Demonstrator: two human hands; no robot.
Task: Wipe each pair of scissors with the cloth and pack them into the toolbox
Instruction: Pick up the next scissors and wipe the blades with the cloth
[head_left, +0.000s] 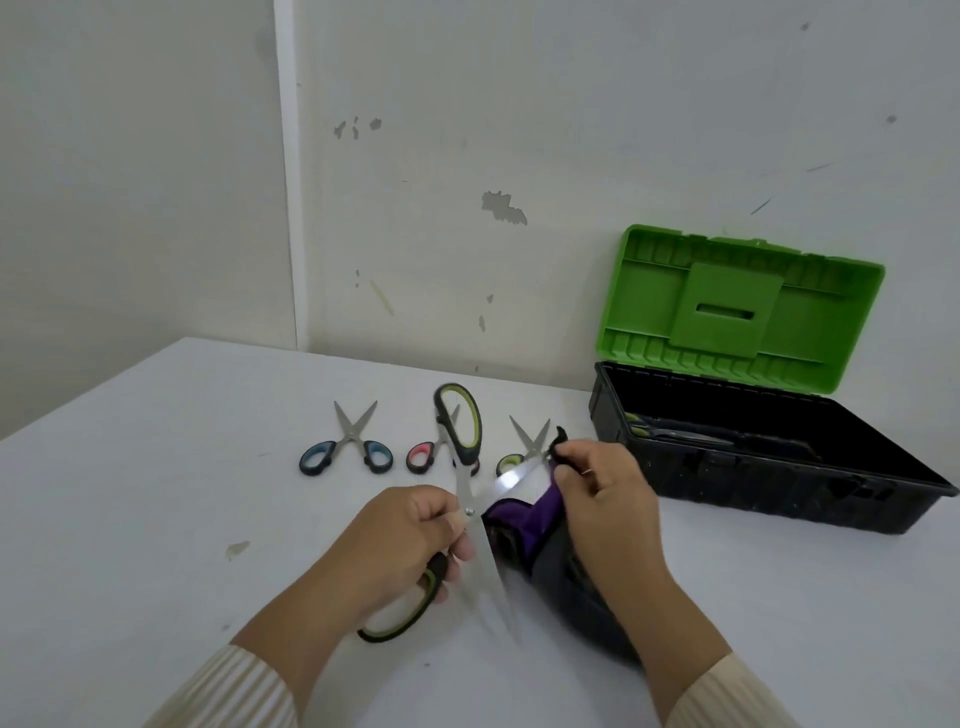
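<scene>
A person's left hand grips large green-handled scissors by the lower handle near the pivot, blades splayed wide, apparently to expose the inner edges, while the right hand pinches a purple and black cloth against one blade. Three smaller pairs, blue-handled scissors, pink-handled scissors and a green-handled pair, wait in a row on the white table. The open toolbox stands nearby to the right, seemingly holding scissors already

Both forearms reach forward, left hand fingers curled closed, right hand fingers pinched.
</scene>
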